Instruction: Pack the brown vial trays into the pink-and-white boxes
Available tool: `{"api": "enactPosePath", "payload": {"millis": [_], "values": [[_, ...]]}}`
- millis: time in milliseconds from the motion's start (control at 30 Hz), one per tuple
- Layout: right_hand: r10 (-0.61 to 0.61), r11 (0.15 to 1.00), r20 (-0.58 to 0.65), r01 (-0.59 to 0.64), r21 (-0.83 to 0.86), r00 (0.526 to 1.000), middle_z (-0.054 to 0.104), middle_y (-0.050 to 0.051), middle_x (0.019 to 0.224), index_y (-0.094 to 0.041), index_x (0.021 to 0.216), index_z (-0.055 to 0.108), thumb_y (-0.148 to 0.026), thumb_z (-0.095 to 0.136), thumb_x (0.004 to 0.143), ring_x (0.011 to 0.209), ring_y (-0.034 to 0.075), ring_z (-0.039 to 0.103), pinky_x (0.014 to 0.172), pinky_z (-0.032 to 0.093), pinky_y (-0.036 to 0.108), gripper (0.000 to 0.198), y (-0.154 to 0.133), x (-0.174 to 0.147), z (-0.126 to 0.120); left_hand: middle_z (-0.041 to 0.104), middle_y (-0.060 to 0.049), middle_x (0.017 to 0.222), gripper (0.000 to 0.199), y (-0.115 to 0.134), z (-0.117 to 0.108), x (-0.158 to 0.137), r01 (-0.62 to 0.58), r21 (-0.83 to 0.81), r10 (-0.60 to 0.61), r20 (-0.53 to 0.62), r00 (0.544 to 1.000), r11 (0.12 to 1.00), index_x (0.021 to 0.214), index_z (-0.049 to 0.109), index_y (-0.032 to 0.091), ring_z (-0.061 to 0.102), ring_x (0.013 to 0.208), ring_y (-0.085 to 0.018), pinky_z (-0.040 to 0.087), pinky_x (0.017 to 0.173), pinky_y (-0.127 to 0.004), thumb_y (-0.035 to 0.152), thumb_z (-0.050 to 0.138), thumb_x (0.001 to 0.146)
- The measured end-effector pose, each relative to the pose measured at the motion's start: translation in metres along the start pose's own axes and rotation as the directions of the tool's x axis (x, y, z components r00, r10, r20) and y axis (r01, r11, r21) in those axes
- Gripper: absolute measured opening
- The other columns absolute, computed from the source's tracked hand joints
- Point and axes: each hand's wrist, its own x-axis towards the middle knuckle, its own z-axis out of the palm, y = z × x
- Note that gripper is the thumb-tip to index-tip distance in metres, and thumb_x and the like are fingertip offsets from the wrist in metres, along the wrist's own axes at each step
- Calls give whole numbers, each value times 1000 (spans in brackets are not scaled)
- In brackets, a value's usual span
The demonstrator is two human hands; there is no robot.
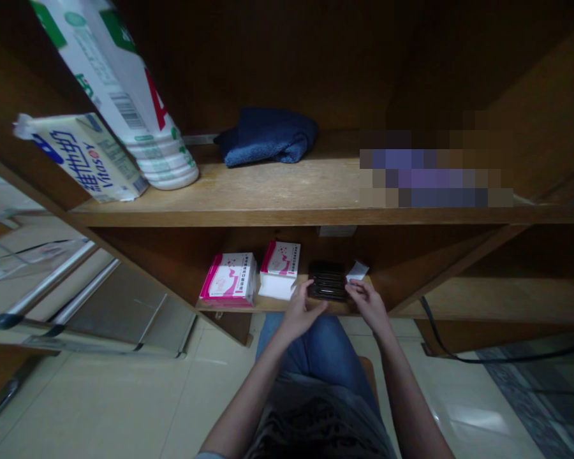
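On the lower shelf lies a black, glossy object (327, 280) that looks like a stack of thin packs or slats; its exact kind cannot be made out. My left hand (300, 312) has its fingertips on the left end of this stack, with the thumb stretched out in front. At the opposite end, the bent fingers of my right hand (367, 303) grip the edge. A small white packet or slip (358, 271) rests just behind my right fingertips. Left of the stack stand an opened pink-and-white box (280, 261) with a white flap hanging down and a larger pink-and-white box (229, 277).
The upper shelf (277, 191) overhangs the lower one. It carries a drink carton (88, 156), a tall white bottle (129, 102), a folded blue cloth (270, 137) and a blurred-out patch at right. A black cable (440, 338) hangs at right; a metal-framed rack (71, 299) stands at left.
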Motion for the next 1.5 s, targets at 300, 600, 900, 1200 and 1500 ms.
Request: {"api": "enactPosePath", "payload": {"millis": [300,600,900,1200,1500], "values": [[68,977,26,-72,202,997,69,4,85,-20,96,56,-46,78,52,79,22,66,75,53,37,55,5,-2,25,54,-10,126,64,-16,16,2,97,-549,-186,-110,976,830,123,45,22,48,119,-23,39,95,-34,31,73,66],[223,867,101,-245,433,970,66,1,99,-25,99,59,-37,81,51,91,20,64,60,55,23,54,-20,-22,21,61,-8,110,51,-10,11,6,114,-711,-249,-87,965,693,108,59,20,59,94,-17,47,68,-21,35,76,62],[63,879,180,-140,455,982,66,5,110,-24,113,57,-33,81,55,103,23,62,94,47,39,63,-16,-18,38,52,-11,125,60,-19,0,34,175,-539,-160,74,984,824,121,43,24,60,100,-25,58,68,-37,40,70,70],[86,948,359,-187,257,929,58,8,122,-26,123,49,-38,77,60,80,19,67,61,57,29,70,-18,-10,32,47,-13,130,72,-27,-2,30,101,-494,-118,-2,993,863,131,35,27,58,105,-28,58,70,-42,37,71,69],[-31,947,262,-56,317,965,50,7,122,-29,122,41,-32,79,54,75,15,64,56,55,26,79,-10,-17,34,48,-8,131,90,-30,-8,28,121,-600,-93,78,993,791,136,30,32,57,104,-23,52,82,-42,19,76,60]]}}
